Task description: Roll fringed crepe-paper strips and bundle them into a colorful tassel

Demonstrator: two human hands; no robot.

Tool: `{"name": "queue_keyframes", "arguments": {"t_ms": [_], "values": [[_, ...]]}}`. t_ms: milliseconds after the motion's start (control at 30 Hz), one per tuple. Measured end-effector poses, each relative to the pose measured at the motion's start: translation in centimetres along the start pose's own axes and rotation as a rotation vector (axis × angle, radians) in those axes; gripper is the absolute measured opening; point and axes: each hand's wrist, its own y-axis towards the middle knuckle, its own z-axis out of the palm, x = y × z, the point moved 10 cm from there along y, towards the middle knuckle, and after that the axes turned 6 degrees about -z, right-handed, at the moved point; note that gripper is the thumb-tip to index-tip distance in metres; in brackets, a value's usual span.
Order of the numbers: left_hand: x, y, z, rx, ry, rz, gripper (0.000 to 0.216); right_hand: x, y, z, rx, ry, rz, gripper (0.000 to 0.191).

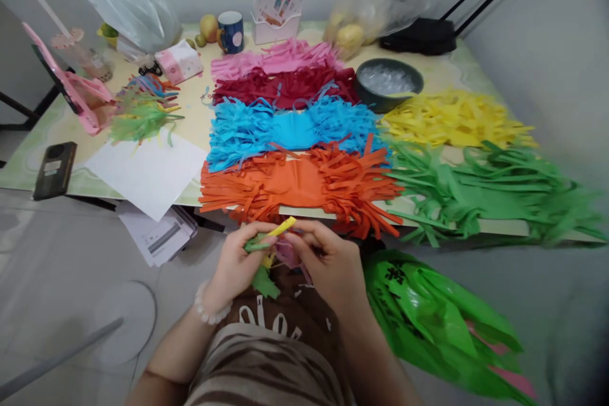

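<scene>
Just in front of the table's near edge, above my lap, both my hands are closed close together. My left hand (245,266), with a white bead bracelet on its wrist, pinches thin paper-like strips; a yellow strip (283,226) and a green strip (257,243) stick out of it. My right hand (335,263) is closed around a pink strip (287,252). A green piece (265,283) hangs below the fingers. Nearest on the table lies an orange fringed bundle (299,181), then blue (292,130), dark red (285,85) and pink (280,58) bundles behind it.
At the right lie yellow (457,120) and green (490,190) fringed bundles and a dark bowl (413,79). Leftward are a white sheet (147,171), mixed strips (143,115), a phone (55,170) and a mug (231,32). A green plastic bag (438,311) sits below the table.
</scene>
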Motion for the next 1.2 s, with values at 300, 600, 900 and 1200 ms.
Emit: {"name": "queue_keyframes", "arguments": {"t_ms": [300, 600, 900, 1200], "values": [[1.7, 0.1, 2.3, 0.175, 0.167, 0.02, 0.024, -1.7, 0.3, -1.4, -0.116, 0.266, -0.008, 0.011], [0.5, 0.4, 1.8, 0.07, 0.175, 0.166, 0.034, 2.5, -0.6, -0.6, 0.014, 0.058, -0.174, 0.009], [0.1, -0.3, 2.5, 0.276, -0.282, -0.097, 0.024, 3.1, 0.4, -1.3, 0.004, 0.1, -0.277, 0.012], [1.9, 0.1, -0.3, -0.044, -0.476, -0.149, 0.022, 3.5, -0.8, -1.3, -0.089, -0.101, -0.254, 0.017]]}}
